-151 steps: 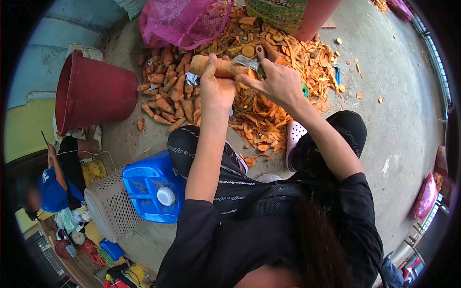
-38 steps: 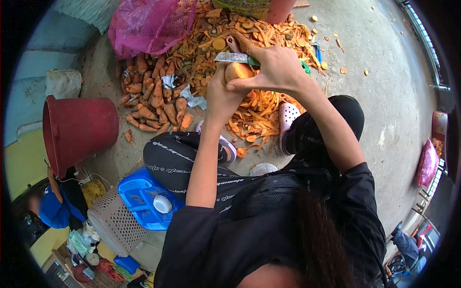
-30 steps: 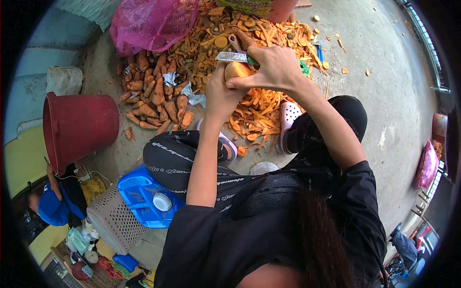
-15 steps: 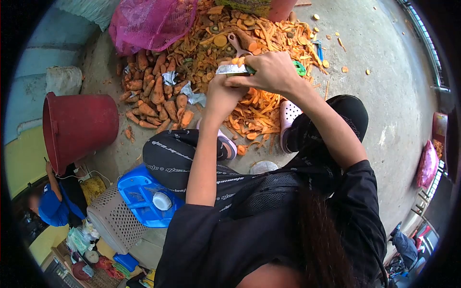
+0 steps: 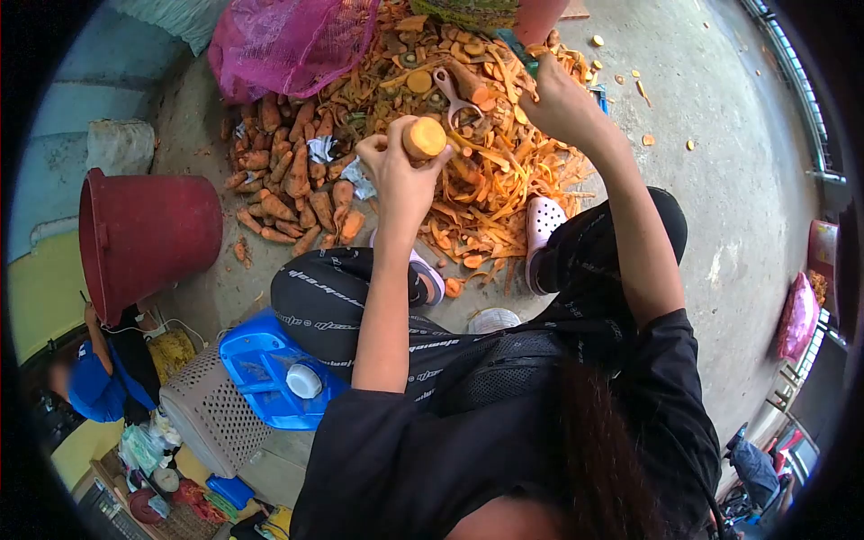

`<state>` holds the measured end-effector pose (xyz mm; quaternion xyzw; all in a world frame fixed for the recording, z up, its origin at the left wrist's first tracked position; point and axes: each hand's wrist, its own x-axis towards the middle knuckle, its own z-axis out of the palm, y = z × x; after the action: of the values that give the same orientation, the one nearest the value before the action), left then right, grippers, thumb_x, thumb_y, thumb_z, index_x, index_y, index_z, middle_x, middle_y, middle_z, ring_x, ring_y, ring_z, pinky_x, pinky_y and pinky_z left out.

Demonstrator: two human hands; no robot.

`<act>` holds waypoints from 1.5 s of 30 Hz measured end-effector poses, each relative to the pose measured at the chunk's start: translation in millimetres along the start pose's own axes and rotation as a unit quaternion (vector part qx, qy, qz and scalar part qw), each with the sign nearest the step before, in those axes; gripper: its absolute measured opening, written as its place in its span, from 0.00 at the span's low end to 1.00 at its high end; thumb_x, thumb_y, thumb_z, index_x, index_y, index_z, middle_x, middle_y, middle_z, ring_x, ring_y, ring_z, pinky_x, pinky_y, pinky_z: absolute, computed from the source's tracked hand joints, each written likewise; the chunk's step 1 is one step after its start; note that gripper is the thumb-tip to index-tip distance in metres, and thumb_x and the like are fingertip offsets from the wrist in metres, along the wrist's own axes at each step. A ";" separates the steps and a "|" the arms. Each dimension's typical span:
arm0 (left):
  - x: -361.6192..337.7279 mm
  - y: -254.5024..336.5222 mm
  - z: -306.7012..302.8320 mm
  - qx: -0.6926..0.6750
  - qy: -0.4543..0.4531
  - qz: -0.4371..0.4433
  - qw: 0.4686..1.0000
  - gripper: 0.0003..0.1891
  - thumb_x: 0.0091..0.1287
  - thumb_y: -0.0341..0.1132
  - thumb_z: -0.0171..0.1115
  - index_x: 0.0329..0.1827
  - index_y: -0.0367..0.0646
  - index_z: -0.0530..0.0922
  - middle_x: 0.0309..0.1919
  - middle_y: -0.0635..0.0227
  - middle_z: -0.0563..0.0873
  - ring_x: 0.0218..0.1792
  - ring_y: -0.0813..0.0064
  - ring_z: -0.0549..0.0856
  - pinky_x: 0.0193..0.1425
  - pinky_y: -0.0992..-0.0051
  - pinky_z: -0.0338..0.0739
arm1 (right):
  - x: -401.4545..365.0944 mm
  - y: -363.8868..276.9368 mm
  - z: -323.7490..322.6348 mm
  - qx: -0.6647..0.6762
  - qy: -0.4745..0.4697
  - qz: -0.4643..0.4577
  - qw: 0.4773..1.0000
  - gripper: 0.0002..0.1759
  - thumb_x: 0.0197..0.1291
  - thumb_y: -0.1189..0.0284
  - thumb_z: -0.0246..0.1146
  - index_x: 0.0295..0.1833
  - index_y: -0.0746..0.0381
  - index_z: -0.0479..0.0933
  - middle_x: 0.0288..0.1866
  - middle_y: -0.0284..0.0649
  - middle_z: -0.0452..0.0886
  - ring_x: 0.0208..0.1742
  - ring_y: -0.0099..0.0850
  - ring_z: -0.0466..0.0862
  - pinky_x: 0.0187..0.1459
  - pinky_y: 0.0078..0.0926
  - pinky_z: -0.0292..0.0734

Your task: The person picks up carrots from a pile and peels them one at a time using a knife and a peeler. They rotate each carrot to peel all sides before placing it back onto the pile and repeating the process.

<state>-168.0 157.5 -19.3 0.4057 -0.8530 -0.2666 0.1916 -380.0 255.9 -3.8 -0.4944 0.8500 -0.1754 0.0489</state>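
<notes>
My left hand grips a carrot upright, its pale orange cut end facing the camera. My right hand is stretched away to the upper right above the heap of orange peelings, fingers closed on a knife; only a dark green bit of it shows past the knuckles. A pink peeler lies on the peelings between my two hands. Unpeeled, earthy carrots are piled on the concrete to the left of my left hand.
A pink mesh sack lies behind the carrots. A red bucket lies on its side at left. A blue jerrycan and a perforated basket sit by my left knee. Another person crouches at lower left.
My right hand has pulled the knife off the carrot and swung up and to the right. The carrot's cut end now shows bare in my left hand, which has stayed in place.
</notes>
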 end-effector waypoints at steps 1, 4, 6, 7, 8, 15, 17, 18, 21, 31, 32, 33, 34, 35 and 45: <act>0.4 0.3 -1.0 0.057 0.005 -0.012 0.998 0.30 0.54 0.48 0.72 0.58 0.50 0.69 0.50 0.51 0.70 0.47 0.54 0.78 0.50 0.61 0.74 | 3.6 6.8 3.0 -0.013 -0.031 0.008 0.999 0.18 0.59 0.69 0.52 0.50 0.72 0.66 0.40 0.58 0.79 0.46 0.50 0.80 0.47 0.41 0.77; 5.1 3.4 -6.7 -0.049 -0.059 -0.109 0.991 0.34 0.54 0.51 0.71 0.61 0.54 0.66 0.48 0.51 0.72 0.50 0.54 0.78 0.51 0.59 0.74 | 7.3 1.1 4.0 0.003 -0.123 0.016 0.992 0.13 0.60 0.75 0.50 0.48 0.72 0.66 0.39 0.58 0.78 0.44 0.51 0.80 0.46 0.44 0.74; 4.9 8.0 -13.3 -0.016 -0.072 -0.103 0.992 0.34 0.55 0.51 0.70 0.61 0.53 0.65 0.45 0.54 0.74 0.44 0.57 0.81 0.45 0.63 0.76 | 9.7 -7.5 3.6 0.011 -0.169 -0.024 0.985 0.13 0.61 0.76 0.50 0.49 0.71 0.66 0.39 0.58 0.78 0.44 0.52 0.79 0.46 0.44 0.73; 5.3 11.0 -17.0 0.001 -0.078 -0.101 0.992 0.34 0.56 0.51 0.70 0.61 0.52 0.64 0.43 0.55 0.76 0.42 0.59 0.83 0.43 0.65 0.78 | 10.2 -10.6 3.6 0.016 -0.178 -0.018 0.984 0.13 0.61 0.75 0.50 0.49 0.70 0.66 0.39 0.57 0.78 0.44 0.52 0.79 0.46 0.44 0.73; 8.0 14.5 -23.1 -0.070 -0.118 -0.139 0.981 0.33 0.57 0.49 0.70 0.61 0.51 0.64 0.41 0.57 0.77 0.37 0.62 0.83 0.39 0.67 0.78 | 10.0 -14.1 3.0 0.021 -0.187 -0.012 0.982 0.13 0.61 0.75 0.51 0.49 0.70 0.66 0.39 0.57 0.78 0.44 0.51 0.79 0.46 0.44 0.73; 21.9 -1.0 -20.3 -0.499 -0.226 -0.224 0.806 0.28 0.62 0.33 0.66 0.61 0.49 0.60 0.43 0.64 0.79 0.31 0.73 0.84 0.32 0.74 0.80 | 29.2 -4.7 13.3 0.024 -0.135 0.066 0.988 0.20 0.62 0.68 0.52 0.52 0.74 0.63 0.46 0.64 0.75 0.49 0.54 0.78 0.51 0.44 0.73; 23.6 7.6 -20.7 -0.627 -0.214 -0.182 0.726 0.28 0.61 0.30 0.66 0.61 0.49 0.60 0.43 0.66 0.78 0.38 0.72 0.83 0.36 0.76 0.79 | 31.4 -3.3 23.6 0.014 -0.120 0.074 0.990 0.21 0.61 0.68 0.53 0.52 0.74 0.62 0.49 0.66 0.73 0.52 0.55 0.77 0.52 0.44 0.72; 25.0 10.8 -25.7 -0.638 -0.222 -0.168 0.718 0.25 0.63 0.34 0.65 0.59 0.52 0.62 0.45 0.66 0.76 0.45 0.72 0.80 0.44 0.72 0.77 | 33.1 -6.0 24.3 0.001 -0.146 0.086 0.985 0.21 0.60 0.70 0.54 0.54 0.73 0.63 0.54 0.64 0.70 0.54 0.54 0.76 0.53 0.43 0.73; 29.7 2.5 -29.3 -0.755 -0.238 -0.152 0.592 0.19 0.68 0.43 0.59 0.57 0.52 0.64 0.44 0.67 0.76 0.43 0.72 0.79 0.46 0.70 0.75 | 41.9 4.8 41.8 0.012 -0.230 0.038 0.972 0.19 0.58 0.72 0.55 0.53 0.70 0.67 0.51 0.61 0.73 0.52 0.51 0.77 0.52 0.41 0.73; 38.5 12.7 -34.4 -0.679 -0.100 -0.249 0.683 0.13 0.70 0.35 0.49 0.55 0.47 0.64 0.46 0.54 0.77 0.51 0.58 0.79 0.56 0.63 0.75 | 101.0 23.3 122.9 0.093 -0.236 0.032 0.967 0.24 0.56 0.60 0.61 0.53 0.65 0.77 0.36 0.48 0.84 0.37 0.41 0.84 0.41 0.36 0.77; 38.8 10.4 -33.2 -0.666 -0.103 -0.269 0.688 0.14 0.69 0.34 0.49 0.56 0.44 0.64 0.46 0.54 0.77 0.51 0.58 0.80 0.56 0.63 0.76 | 107.5 19.5 128.9 0.125 -0.208 0.050 0.969 0.24 0.55 0.60 0.61 0.52 0.65 0.77 0.36 0.49 0.84 0.37 0.42 0.84 0.41 0.37 0.77; 40.8 6.8 -31.7 -0.653 -0.107 -0.287 0.693 0.16 0.67 0.34 0.49 0.56 0.42 0.64 0.46 0.54 0.77 0.50 0.59 0.80 0.56 0.64 0.76 | 114.5 16.4 135.3 0.156 -0.179 0.068 0.969 0.24 0.55 0.59 0.61 0.51 0.66 0.78 0.35 0.50 0.84 0.37 0.43 0.84 0.41 0.37 0.77; 43.5 -2.5 -29.1 -0.662 -0.134 -0.298 0.674 0.18 0.65 0.34 0.48 0.56 0.36 0.64 0.44 0.54 0.77 0.43 0.62 0.83 0.51 0.65 0.78 | 122.8 12.8 141.9 0.158 -0.182 0.075 0.968 0.24 0.55 0.60 0.61 0.51 0.66 0.77 0.36 0.50 0.84 0.38 0.43 0.84 0.41 0.37 0.77; 44.1 -5.3 -26.7 -0.671 -0.122 -0.310 0.662 0.18 0.65 0.35 0.48 0.56 0.35 0.64 0.43 0.55 0.77 0.42 0.62 0.83 0.50 0.65 0.79 | 130.7 8.3 149.1 0.158 -0.186 0.081 0.966 0.24 0.55 0.60 0.61 0.52 0.66 0.77 0.36 0.50 0.84 0.38 0.43 0.83 0.41 0.38 0.77; 48.4 1.2 -23.6 -0.684 -0.092 -0.339 0.639 0.19 0.71 0.45 0.52 0.54 0.38 0.67 0.37 0.61 0.79 0.38 0.68 0.83 0.41 0.65 0.82 | 97.8 -39.9 192.2 -0.188 -0.124 0.020 0.974 0.23 0.64 0.66 0.47 0.59 0.71 0.67 0.53 0.51 0.75 0.55 0.40 0.74 0.51 0.40 0.69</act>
<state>-184.8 112.7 5.3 0.3929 -0.2425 -0.8564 0.2308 -347.3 106.0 -160.5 -0.4959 0.8645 0.0512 0.0635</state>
